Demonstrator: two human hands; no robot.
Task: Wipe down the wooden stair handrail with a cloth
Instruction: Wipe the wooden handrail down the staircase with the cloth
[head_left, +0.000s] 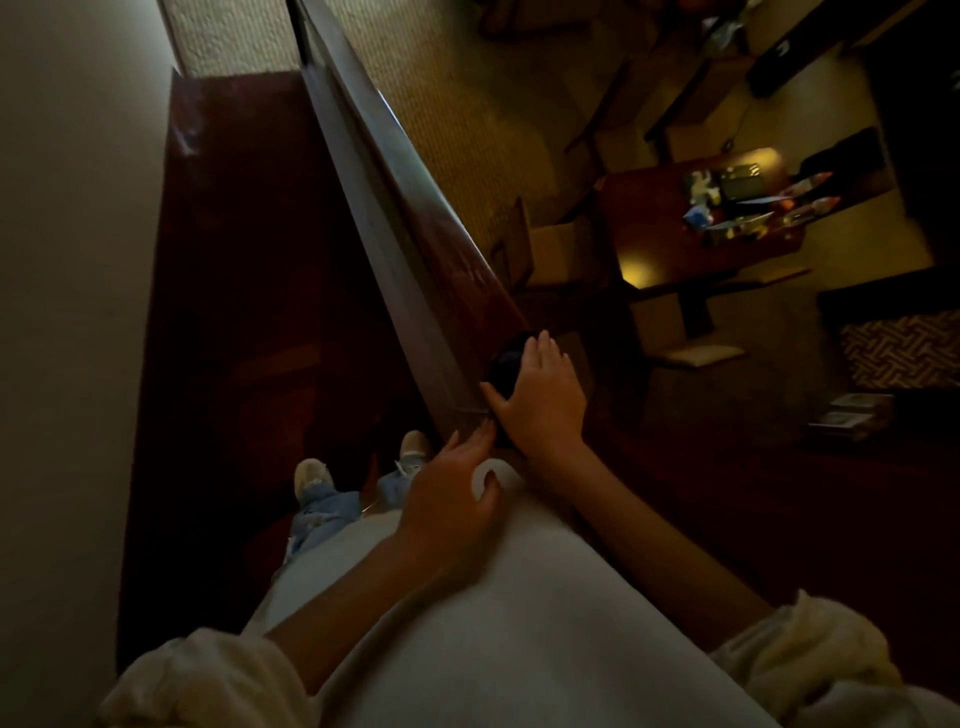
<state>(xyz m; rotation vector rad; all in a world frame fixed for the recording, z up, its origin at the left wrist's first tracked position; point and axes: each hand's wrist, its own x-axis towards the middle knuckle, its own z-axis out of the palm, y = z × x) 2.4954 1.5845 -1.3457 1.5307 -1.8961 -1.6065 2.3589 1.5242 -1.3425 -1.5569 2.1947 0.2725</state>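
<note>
Fingers (551, 354) of our right hand (540, 400) lay spread over the dark cloth (506, 366), pressing it on the handrail (415, 218) at centre frame. Our left hand (452, 493) hung open and empty just below. Mid-wipe, we judged; the next stroke needed steady pressure toward the upper left.

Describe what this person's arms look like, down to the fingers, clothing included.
Cream, soft-looking long sleeves, the left sleeve and right sleeve, are bunched up near the elbows, leaving both forearms bare. The left grip and right grip wear no gloves; no watch shows.
</note>
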